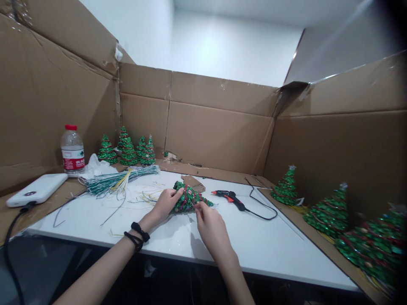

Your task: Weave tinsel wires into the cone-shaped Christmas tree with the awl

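A small green Christmas tree (190,199) with red trim lies tilted on its side just above the white board, its tip to the right. My left hand (167,204) grips it round the base end, thumb on top. My right hand (208,222) is closed in a pinch against the tree's near side, close to the tip; what the fingertips hold is too small to make out. Just right of the hands lies a black and orange glue gun (230,199), its nozzle toward the tree. Behind the tree is a flat piece of brown cardboard (193,183).
A bundle of green and white wires (108,182) lies left, with loose strands near it. A bottle (73,152), white tissue (95,166) and white power bank (38,189) stand farther left. Finished-looking trees (129,152) line the back left; more trees (330,212) stand right. Cardboard walls (219,97) enclose the table.
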The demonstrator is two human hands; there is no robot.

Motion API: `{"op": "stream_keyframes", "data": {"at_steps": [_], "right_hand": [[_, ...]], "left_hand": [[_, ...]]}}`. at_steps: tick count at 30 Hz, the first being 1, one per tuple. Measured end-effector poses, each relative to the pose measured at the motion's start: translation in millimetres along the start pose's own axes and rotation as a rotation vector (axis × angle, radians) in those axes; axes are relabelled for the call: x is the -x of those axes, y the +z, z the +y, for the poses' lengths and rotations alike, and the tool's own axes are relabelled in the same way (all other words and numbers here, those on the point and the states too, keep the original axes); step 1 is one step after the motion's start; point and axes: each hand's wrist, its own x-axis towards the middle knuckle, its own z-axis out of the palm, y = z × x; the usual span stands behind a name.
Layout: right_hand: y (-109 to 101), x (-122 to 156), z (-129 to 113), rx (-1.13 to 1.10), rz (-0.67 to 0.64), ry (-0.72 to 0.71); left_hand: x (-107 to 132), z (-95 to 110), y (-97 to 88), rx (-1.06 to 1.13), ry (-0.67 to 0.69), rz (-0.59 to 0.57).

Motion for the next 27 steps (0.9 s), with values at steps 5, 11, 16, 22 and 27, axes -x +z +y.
{"op": "stream_keyframes", "data": {"at_steps": [5,11,16,22,27], "right_hand": [[1.4,-0.8,2.1,-0.010,-0.004,-0.007],[2.2,-1.3,1.1,0.002,-0.022,0.004],[3.2,-0.7,-1.6,0.015,-0.038,0.010],[10.1,-3.3,-3.0,0.024,-0.047,0.009],[16.8,-4.9,-1.5,0.020,-0.023,-0.016]], "left_hand": [[-0.8,-2.7,-0.1,-0.012,0.003,-0.007],[-2.4,-4.1,-0.5,-0.038,0.001,-0.003],[-1.5,-1.3,-0.3,-0.045,-0.001,-0.004],[-0.2,-0.6,-0.6,-0.074,-0.009,0.009],[-0.5,-2.3,-0.2,-0.076,-0.003,0.007]]}}
